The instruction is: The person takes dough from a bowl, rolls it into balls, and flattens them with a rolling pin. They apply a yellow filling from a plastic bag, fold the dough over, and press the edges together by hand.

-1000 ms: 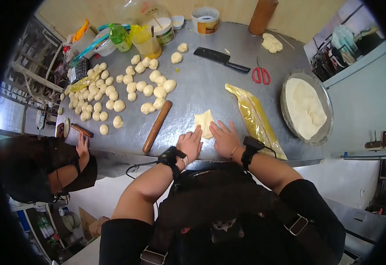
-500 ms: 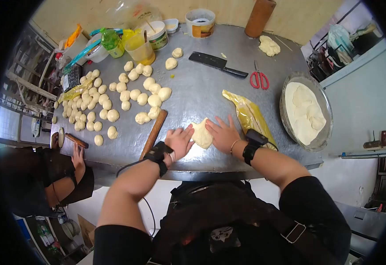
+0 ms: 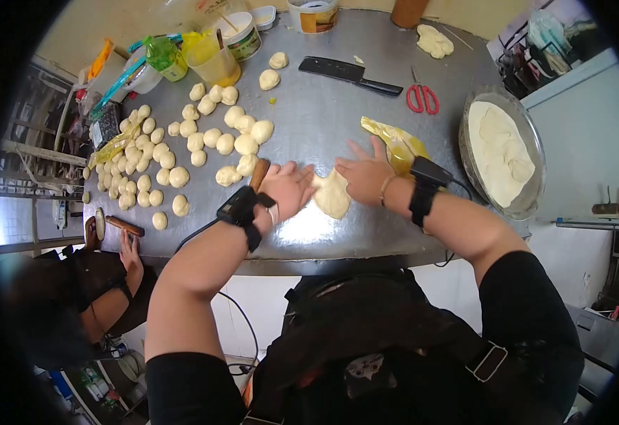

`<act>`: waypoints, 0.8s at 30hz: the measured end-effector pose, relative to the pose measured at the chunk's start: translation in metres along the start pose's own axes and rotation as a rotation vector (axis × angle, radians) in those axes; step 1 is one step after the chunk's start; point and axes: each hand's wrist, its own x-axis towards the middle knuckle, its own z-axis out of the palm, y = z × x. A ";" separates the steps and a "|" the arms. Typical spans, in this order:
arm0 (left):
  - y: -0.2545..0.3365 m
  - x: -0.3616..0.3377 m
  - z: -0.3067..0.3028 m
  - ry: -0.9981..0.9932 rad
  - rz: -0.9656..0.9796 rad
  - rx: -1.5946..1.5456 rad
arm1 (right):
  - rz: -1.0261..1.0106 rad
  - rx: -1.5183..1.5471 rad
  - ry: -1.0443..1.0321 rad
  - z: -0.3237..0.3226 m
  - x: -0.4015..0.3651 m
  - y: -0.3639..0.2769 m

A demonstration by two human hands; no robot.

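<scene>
A flattened piece of dough (image 3: 332,197) lies on the metal table between my hands, its upper corners drawn out toward each side. My left hand (image 3: 287,188) pinches its upper left edge, the other fingers bent. At the upper right edge my right hand (image 3: 367,177) grips the dough near the thumb, with some fingers raised and spread. The pinching fingertips are partly hidden. Beside my left hand a wooden rolling pin (image 3: 259,173) shows only its upper end. Just beyond my right hand lies a yellow plastic bag (image 3: 398,145), partly covered by my forearm.
Several dough balls (image 3: 139,152) cover the left of the table. A cleaver (image 3: 334,69) and red-handled scissors (image 3: 421,98) lie beyond my hands. A large bowl (image 3: 536,145) holding a pale dough mass stands at right. Another person's hand (image 3: 131,255) rests near the left edge.
Both hands and the dough have moved away from the table's front edge. The dough's upper corners look more drawn out. My left hand and forearm now cover more of the rolling pin.
</scene>
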 end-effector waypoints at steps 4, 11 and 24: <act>-0.002 -0.012 0.027 0.096 0.001 -0.071 | -0.006 0.037 0.029 0.012 -0.005 0.004; 0.019 -0.031 0.035 0.091 -0.069 -0.083 | -0.005 0.052 -0.068 0.032 -0.035 0.007; 0.090 -0.035 0.015 -0.029 -0.041 -0.223 | -0.067 0.064 -0.010 0.032 -0.072 -0.029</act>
